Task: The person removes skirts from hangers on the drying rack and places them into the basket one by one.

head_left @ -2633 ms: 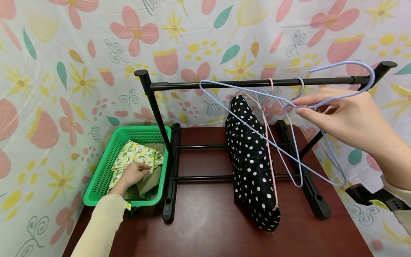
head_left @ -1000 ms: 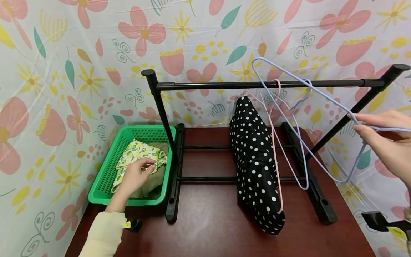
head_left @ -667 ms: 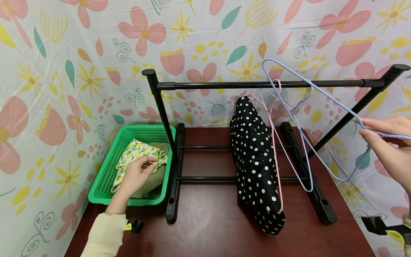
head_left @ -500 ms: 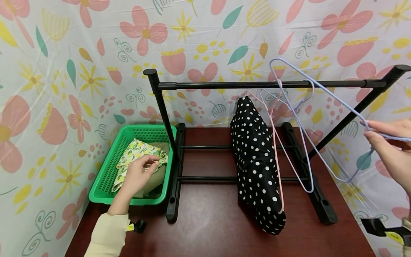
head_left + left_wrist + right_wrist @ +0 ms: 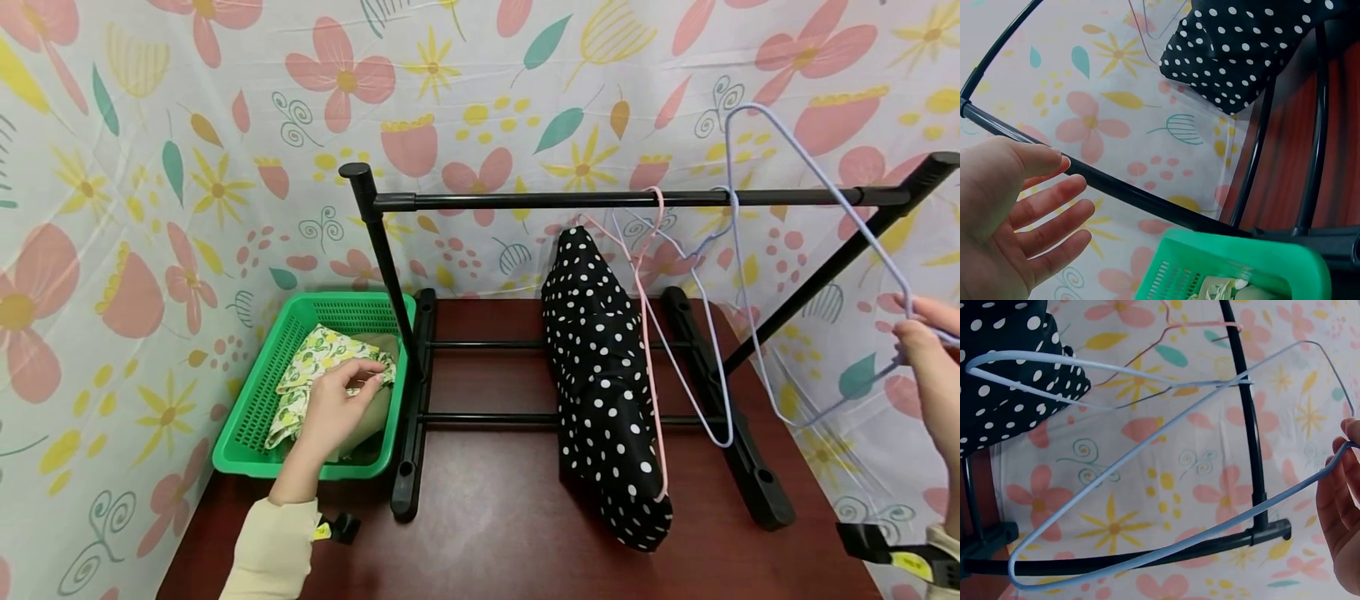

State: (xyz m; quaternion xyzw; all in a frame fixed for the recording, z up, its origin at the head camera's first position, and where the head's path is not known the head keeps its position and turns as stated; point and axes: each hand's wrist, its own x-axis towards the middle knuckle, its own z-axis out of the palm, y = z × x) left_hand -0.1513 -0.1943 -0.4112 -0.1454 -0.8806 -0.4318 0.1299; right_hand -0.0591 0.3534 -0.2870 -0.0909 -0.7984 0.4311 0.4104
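Of three hangers, one blue hanger (image 5: 1266,506) is pinched in the right hand (image 5: 933,358) near one rack (image 5: 510,202); another blue hanger (image 5: 715,354) and a pink hanger (image 5: 651,367) are hung there. Above one basket (image 5: 251,408), the left hand (image 5: 337,408) is relaxed and free. Past the left leg (image 5: 386,279), one dotted cloth (image 5: 600,375) is hung. Behind, the desk (image 5: 480,500) is bordered by a curtain (image 5: 495,92).

A flower-printed backdrop (image 5: 487,83) surrounds the back and sides of a reddish-brown table (image 5: 480,508).
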